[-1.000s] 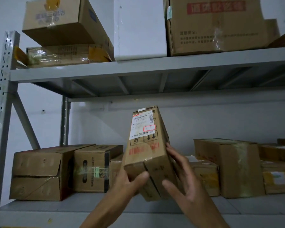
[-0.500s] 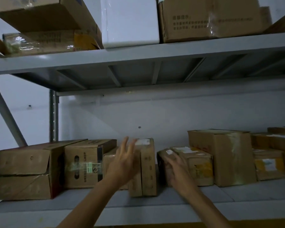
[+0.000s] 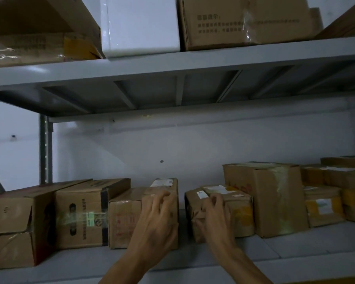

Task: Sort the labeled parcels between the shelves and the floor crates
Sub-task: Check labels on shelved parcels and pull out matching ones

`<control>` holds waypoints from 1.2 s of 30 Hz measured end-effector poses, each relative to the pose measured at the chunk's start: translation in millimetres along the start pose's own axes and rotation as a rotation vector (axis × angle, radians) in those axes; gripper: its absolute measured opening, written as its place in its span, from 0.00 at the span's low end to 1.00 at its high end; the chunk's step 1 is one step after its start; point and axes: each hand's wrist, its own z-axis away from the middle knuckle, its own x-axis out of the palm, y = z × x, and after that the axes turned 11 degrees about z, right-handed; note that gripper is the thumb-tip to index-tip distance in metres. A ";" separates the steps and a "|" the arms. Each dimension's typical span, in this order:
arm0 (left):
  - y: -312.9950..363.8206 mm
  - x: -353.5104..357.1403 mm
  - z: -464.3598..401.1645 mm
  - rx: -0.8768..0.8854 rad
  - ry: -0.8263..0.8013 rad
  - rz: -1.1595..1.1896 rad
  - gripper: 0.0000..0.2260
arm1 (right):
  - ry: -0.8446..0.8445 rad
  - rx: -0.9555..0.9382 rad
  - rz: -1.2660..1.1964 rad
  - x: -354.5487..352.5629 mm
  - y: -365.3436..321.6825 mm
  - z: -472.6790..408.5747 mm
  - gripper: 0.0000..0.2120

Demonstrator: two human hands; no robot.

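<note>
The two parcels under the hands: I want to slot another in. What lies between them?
Nothing: the head view shows a narrow, dark gap of bare shelf between the left parcel and the right parcel.

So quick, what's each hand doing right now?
Left hand: open, fingers resting on the narrow labeled parcel.
Right hand: gripping the small crumpled parcel.

Labeled brown parcel (image 3: 164, 193) upright on shelf (image 3: 275, 245).
</note>
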 end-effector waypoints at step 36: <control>124.1 0.1 3.6 -0.514 -0.029 1.979 0.27 | 0.300 -0.456 -0.861 -124.6 46.2 82.8 0.46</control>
